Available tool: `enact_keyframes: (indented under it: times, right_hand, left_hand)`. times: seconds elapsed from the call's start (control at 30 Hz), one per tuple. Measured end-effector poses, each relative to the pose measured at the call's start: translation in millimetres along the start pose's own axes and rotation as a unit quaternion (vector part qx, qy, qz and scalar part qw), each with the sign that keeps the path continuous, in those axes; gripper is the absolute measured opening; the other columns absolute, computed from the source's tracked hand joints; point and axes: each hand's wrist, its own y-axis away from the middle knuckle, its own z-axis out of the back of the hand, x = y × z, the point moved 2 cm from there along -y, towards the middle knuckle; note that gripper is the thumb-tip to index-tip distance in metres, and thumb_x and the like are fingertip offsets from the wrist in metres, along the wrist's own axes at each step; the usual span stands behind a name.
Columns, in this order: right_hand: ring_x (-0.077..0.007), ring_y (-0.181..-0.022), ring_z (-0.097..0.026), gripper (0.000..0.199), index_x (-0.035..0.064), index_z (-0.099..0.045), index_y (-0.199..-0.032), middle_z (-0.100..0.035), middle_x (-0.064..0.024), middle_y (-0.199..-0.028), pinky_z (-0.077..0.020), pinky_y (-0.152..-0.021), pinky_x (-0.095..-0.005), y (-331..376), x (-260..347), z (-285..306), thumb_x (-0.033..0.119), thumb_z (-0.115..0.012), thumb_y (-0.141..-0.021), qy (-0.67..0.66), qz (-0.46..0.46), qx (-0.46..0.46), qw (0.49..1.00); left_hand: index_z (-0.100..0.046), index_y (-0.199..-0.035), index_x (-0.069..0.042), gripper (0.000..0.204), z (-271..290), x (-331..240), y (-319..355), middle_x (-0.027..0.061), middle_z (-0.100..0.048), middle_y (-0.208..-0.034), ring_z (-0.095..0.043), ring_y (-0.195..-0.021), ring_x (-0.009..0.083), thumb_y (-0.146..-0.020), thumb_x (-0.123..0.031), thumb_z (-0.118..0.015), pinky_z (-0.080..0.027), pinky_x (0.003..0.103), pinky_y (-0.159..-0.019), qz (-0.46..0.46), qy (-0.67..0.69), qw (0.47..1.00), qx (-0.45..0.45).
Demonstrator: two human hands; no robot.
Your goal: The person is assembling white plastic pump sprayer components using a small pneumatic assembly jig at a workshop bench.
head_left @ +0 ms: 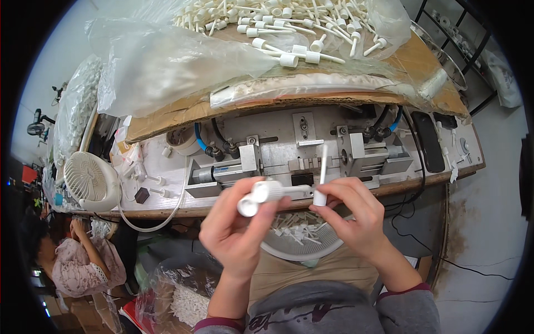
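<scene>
My left hand [232,231] is closed around a few white plastic ribbed caps [268,191], one with its stem pointing right. Between the thumb and fingers of my right hand [359,218], a white ribbed cap with a thin stem [324,170] is pinched, stem upward. Both hands are raised close together in front of a metal bench fixture. Its small grooved block [305,164] lies between a left air cylinder [225,171] and a right air cylinder [370,156]. Below the hands, a pale basket [300,257] holds small white plastic pieces.
Above the fixture, a cardboard sheet [403,64] carries a heap of stemmed white caps [295,25] and clear plastic bags [167,67]. A small white fan [92,181] stands left; a black phone [428,142] lies right. Another person [83,261] sits at lower left. Cables hang off the bench edge.
</scene>
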Motion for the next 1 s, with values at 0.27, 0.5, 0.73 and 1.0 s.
enact_keyframes:
  times: [0.27,0.5,0.73,1.0]
  right_hand:
    - [-0.0142,-0.060,-0.062,0.028,-0.0023,-0.063,-0.094,-0.067,-0.0212,-0.118,-0.0497,-0.057,-0.0275,-10,0,-15,0.009,-0.069,-0.070,0.232,0.160,0.106,0.954]
    - [-0.0129,-0.049,-0.058,0.024,-0.0008,-0.060,-0.088,-0.067,-0.0244,-0.117,-0.0475,-0.053,-0.0264,-23,5,-19,0.007,-0.065,-0.066,0.282,0.138,0.160,0.936]
    - [-0.0186,-0.066,-0.068,0.033,-0.0008,-0.064,-0.103,-0.069,-0.0205,-0.111,-0.0519,-0.057,-0.0253,-26,11,-4,0.008,-0.075,-0.073,0.084,0.037,0.181,0.979]
    - [-0.0122,-0.082,-0.068,0.033,-0.0015,-0.071,-0.108,-0.068,-0.0094,-0.102,-0.0565,-0.067,-0.0236,-8,15,11,-0.002,-0.081,-0.077,-0.346,-0.172,0.132,0.913]
  left_hand:
    - [-0.067,-0.104,0.008,0.033,19,-9,3,0.0229,-0.071,-0.099,-0.072,-0.092,0.0301,-0.073,0.007,-0.076,-0.058,0.033,-0.080,-0.248,-0.235,0.940,0.009]
    - [-0.069,-0.102,0.003,0.037,18,-9,5,0.0224,-0.072,-0.102,-0.072,-0.092,0.0283,-0.067,0.006,-0.078,-0.058,0.031,-0.080,-0.271,-0.271,0.923,0.031]
    - [-0.071,-0.100,0.002,0.033,16,-17,6,0.0188,-0.071,-0.103,-0.073,-0.085,0.0278,-0.068,0.001,-0.079,-0.060,0.031,-0.073,-0.328,-0.310,0.888,0.092]
    - [-0.074,-0.101,0.002,0.033,10,-7,15,0.0175,-0.069,-0.111,-0.068,-0.078,0.0228,-0.069,-0.005,-0.071,-0.056,0.029,-0.065,-0.376,-0.305,0.848,0.215]
